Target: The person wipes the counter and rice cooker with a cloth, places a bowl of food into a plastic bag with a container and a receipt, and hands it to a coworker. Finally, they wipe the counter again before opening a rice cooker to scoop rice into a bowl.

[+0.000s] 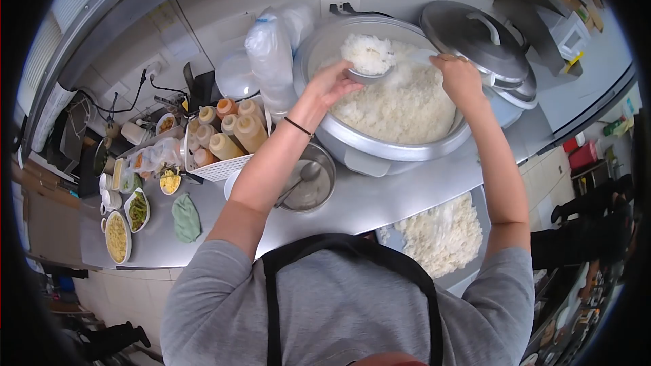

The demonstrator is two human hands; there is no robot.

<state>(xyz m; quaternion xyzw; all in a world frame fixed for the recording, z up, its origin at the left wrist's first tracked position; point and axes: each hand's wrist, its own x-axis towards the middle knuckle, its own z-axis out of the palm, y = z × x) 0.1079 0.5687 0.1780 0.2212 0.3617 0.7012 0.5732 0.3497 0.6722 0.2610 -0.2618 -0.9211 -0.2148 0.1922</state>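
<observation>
My left hand (333, 83) holds a small bowl (369, 78) heaped with white rice (367, 53) over the left part of a large round cooker (407, 154). Cooked rice (407, 112) fills much of the cooker. At the cooker's right side, my right hand (461, 80) grips a pale paddle (422, 56), whose far end is by the rice and hard to make out. The fingers of both hands are wrapped round what they hold. A black band is on my left wrist.
Left of the cooker are a metal pot (325, 193) with a ladle, plastic bags (270, 54) and a white basket (224, 168) of sauce bottles. A grey lid (468, 34) lies behind right. A rice tray (483, 213) sits below the counter edge. People's dark-clothed legs show at both sides.
</observation>
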